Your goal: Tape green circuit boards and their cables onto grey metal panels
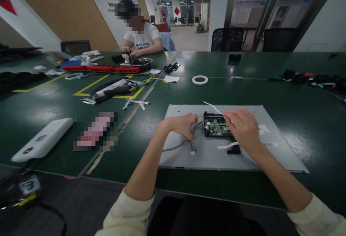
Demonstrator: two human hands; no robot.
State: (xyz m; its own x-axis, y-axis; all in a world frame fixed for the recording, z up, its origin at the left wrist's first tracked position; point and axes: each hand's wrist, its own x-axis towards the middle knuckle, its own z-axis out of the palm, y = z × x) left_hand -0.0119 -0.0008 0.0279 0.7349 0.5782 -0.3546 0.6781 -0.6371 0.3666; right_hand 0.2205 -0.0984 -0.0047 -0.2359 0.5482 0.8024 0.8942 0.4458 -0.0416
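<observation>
A flat grey panel lies on the green table, with a black-framed green circuit board on it. My left hand is curved beside the board, thumb and fingers apart, close over a grey cable. I cannot tell whether the fingertips touch the cable. Over the board's right part, my right hand pinches a thin white strip, whose free end points up and left. Below that hand, another white strip crosses a black piece. My right hand hides some of the board.
A roll of white tape lies beyond the panel. To the left are a white device and a blurred-out pink object. Behind them sit a black bundle and a red strip. A person works across the table.
</observation>
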